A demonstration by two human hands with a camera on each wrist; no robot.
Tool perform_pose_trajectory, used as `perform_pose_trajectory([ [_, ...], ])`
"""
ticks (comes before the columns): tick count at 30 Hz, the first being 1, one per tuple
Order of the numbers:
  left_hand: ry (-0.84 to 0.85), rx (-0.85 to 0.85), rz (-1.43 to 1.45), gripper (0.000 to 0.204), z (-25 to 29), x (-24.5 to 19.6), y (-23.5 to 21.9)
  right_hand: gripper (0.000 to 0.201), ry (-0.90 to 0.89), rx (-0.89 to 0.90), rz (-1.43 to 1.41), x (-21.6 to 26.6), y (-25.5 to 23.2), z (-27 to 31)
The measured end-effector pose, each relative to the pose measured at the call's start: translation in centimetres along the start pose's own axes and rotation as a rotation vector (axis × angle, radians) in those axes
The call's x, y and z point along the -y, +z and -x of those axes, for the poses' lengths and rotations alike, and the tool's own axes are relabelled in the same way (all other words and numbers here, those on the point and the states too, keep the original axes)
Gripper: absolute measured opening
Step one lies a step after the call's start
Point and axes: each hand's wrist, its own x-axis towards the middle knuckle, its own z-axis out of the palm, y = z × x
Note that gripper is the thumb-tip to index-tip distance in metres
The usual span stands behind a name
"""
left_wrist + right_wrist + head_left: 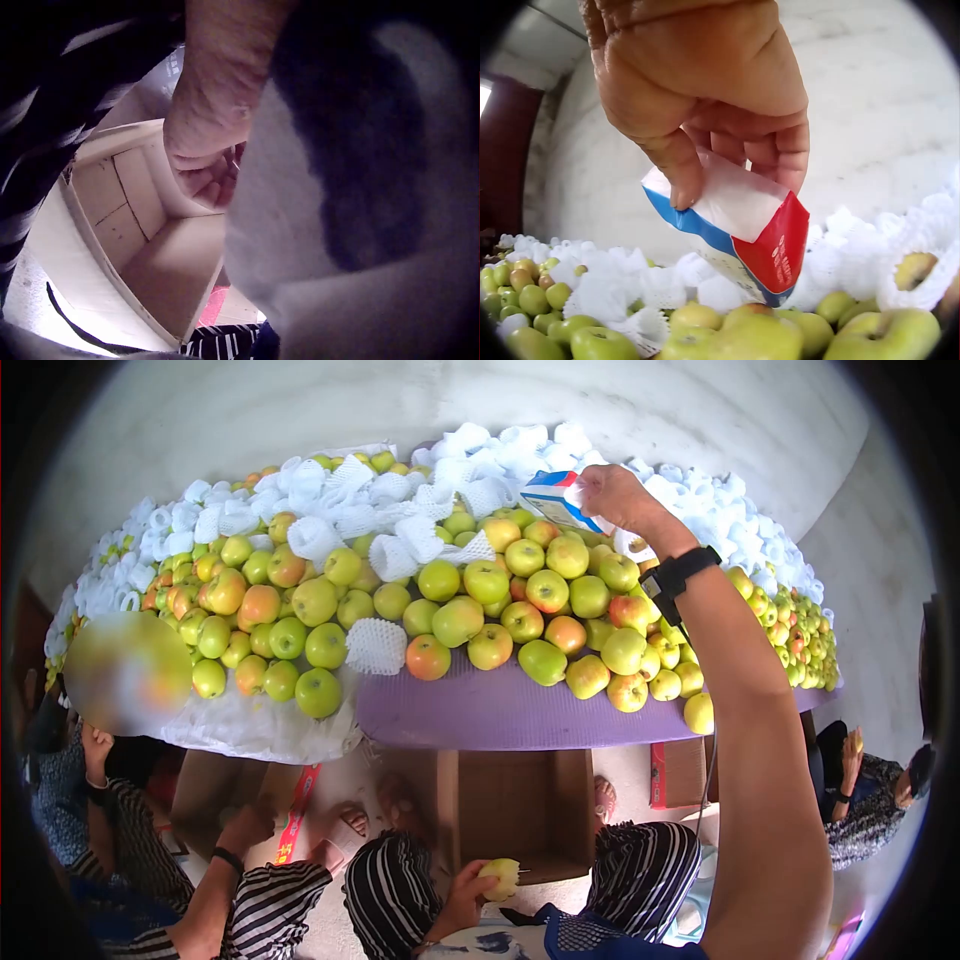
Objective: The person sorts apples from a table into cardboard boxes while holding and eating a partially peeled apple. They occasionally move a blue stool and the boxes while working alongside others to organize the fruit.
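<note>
My right hand [622,498] reaches over the far part of the apple heap and grips a red, white and blue pack of tissues [556,500]. In the right wrist view the thumb presses the near side of the tissue pack [727,206], which tilts close over the apples [750,334]. Down by my lap, my left hand [462,902] holds a pale-fleshed, partly eaten apple [503,878]. The left wrist view shows that hand [214,142] with curled fingers, and a sleeve [360,165] hides much of it and the apple.
White foam net sleeves [330,495] lie over the back of the heap. A purple sheet [480,710] edges the front. An open cardboard box [520,810] stands between my legs. Another person's hand [248,825] is at the left, and a further person sits far right.
</note>
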Motion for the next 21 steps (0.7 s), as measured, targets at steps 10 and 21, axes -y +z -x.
perform_pose_trajectory([
  [10, 0.054, 0.025, -0.022, 0.034, 0.6, -0.3, 1.5, 0.032, -0.291, -0.197, 0.165, 10.9, 10.4, -0.7],
  [21, 0.133, -0.040, 0.013, 0.032, 0.6, 2.9, 2.4, 0.015, -0.482, 0.124, -0.654, 24.9, -2.3, 22.4],
])
